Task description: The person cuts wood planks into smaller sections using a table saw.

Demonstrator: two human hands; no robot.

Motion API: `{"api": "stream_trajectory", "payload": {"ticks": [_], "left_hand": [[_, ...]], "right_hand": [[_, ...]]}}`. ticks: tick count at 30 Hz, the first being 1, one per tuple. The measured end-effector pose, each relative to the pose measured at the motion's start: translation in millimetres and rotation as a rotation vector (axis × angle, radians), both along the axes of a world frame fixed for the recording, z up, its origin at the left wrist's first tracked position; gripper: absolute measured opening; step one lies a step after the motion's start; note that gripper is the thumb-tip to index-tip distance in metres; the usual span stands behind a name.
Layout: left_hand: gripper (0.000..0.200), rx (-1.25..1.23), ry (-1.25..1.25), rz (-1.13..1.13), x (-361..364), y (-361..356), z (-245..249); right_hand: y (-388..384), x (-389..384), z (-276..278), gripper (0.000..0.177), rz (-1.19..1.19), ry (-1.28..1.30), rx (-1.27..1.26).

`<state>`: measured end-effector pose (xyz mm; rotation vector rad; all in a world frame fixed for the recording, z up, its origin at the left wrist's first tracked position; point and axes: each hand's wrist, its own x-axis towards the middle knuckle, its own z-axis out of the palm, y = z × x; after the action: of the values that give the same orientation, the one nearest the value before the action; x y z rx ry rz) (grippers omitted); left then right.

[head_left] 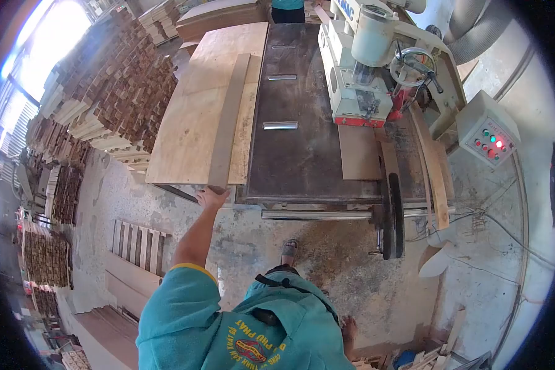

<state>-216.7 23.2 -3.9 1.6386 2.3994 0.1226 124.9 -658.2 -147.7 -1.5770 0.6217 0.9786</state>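
Note:
My left hand [213,197] is closed on the near end of a long, narrow wooden board [229,123]. The board lies lengthwise on a wide plywood sheet [185,123] that forms the left part of the machine table. My right hand [349,325] hangs low beside my body, partly hidden by my shirt; its fingers do not show clearly. To the right of the board is the dark machine bed [296,160] with metal rollers set in it. A flat wooden panel [359,154] lies under the front of the machine head [361,92].
A control box [488,132] with a lit red button stands right. Belt wheels [391,216] and a metal bar [317,214] edge the machine's front. Stacked wood [114,80] rises left, with a pallet [139,240] on the floor. Another person [288,13] stands at the far end.

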Motion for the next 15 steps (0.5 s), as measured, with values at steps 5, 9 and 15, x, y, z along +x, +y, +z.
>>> {"api": "stream_trajectory", "payload": {"ticks": [5, 9, 15], "left_hand": [[0.109, -0.048, -0.046, -0.189, 7, 4, -7], [0.103, 0.169, -0.196, -0.128, 59, -39, -7], [0.068, -0.439, -1.097, -0.102, 100, -99, -10]], "right_hand": [[-5, -2, 1, 0.043, 0.062, 0.020, -0.037], [-16, -2, 2, 0.041, 0.130, 0.022, -0.078], [-29, 0, 4, 0.040, 0.222, 0.010, -0.127]]}}
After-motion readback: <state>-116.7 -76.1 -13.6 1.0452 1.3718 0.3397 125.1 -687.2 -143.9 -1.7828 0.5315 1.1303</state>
